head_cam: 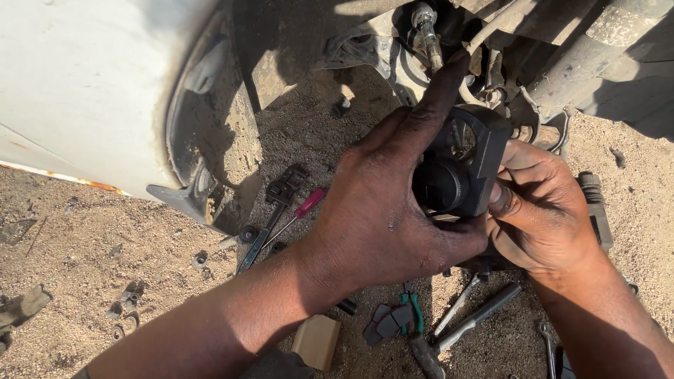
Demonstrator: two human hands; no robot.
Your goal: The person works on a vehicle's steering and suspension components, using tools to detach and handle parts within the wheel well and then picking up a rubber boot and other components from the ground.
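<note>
2 hands [379, 210] [544, 210] round black caliper [460, 172]; pliers [414, 330], screwdriver [298, 210] nr on sand.

Left hand [382, 210] reaches in from 7 o'clock, fingers curled, index finger stretched toward 1 o'clock. Right hand [540, 210] enters from 5 o'clock, thumb and fingers pinched closed.

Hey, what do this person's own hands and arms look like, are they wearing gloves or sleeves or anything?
No gloves: both the left hand and the right hand are bare, smudged with dark grease and dust, most on the fingers and knuckles. The forearms are bare too, with no sleeves reaching into view. No rings, watch or bracelet show on either wrist.
</note>
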